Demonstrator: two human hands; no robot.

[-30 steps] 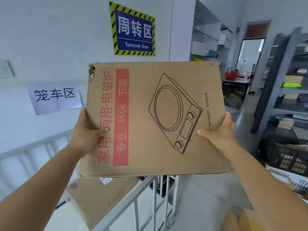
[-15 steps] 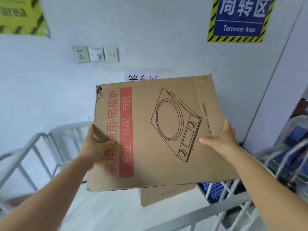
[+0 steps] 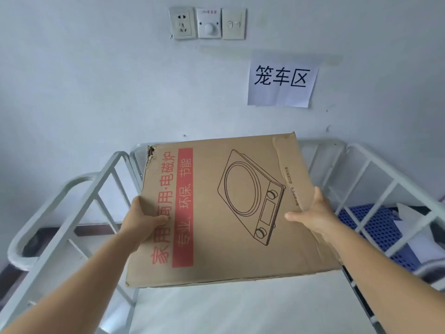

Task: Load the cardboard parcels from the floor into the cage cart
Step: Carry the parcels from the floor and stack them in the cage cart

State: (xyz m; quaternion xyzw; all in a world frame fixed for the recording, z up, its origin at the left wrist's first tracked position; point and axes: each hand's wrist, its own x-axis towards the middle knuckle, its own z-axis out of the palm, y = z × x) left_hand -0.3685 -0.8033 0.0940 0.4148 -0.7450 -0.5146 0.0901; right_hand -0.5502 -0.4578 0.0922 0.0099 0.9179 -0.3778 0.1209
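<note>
Hovering above the cage cart, cardboard parcel clasped between left grip and right grip.

Parcel above cage cart

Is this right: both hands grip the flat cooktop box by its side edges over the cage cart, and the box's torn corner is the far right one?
Not quite. The head view shows the tear at the far left corner of the cardboard box, not the far right. The rest holds: left hand and right hand each grip a side edge, with the box held over the cage cart.
</note>
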